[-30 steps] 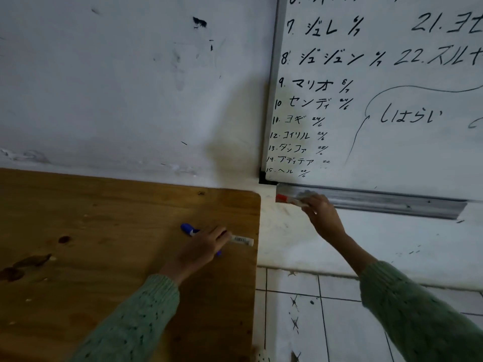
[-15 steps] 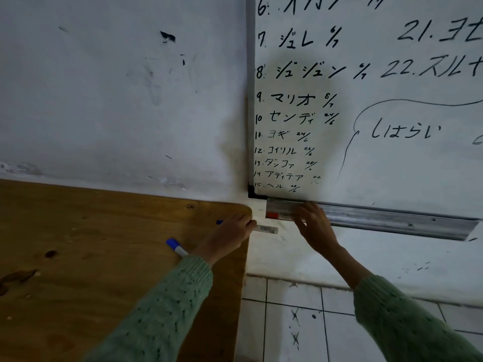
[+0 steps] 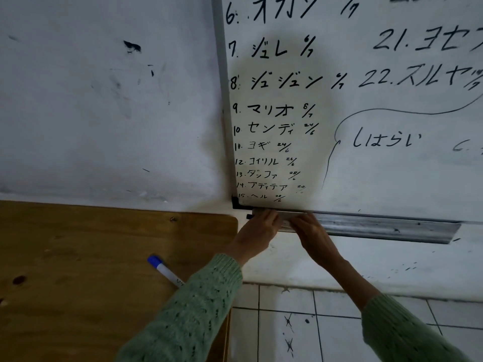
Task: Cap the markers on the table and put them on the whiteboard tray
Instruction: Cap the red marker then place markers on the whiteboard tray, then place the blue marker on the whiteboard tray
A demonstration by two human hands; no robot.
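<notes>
A white marker with a blue cap (image 3: 164, 270) lies on the wooden table (image 3: 78, 257), partly under my left sleeve. My left hand (image 3: 257, 228) is at the left end of the whiteboard tray (image 3: 379, 227), closed on a second marker whose dark end (image 3: 249, 216) pokes out past the tray's end. My right hand (image 3: 311, 236) sits just right of it, fingertips on the tray's front lip and touching my left hand. Whether it grips anything is hidden. The red-tipped marker seen earlier on the tray is covered by my hands.
The whiteboard (image 3: 366, 152), covered in black writing, hangs on the wall above the tray. The table's right edge ends just left of the board's corner. White floor tiles (image 3: 287, 330) lie below the gap.
My left hand lifted a marker off the table and carried it right and up to the tray's left end. My right hand stayed at the tray. The blue-capped marker stayed on the table.
</notes>
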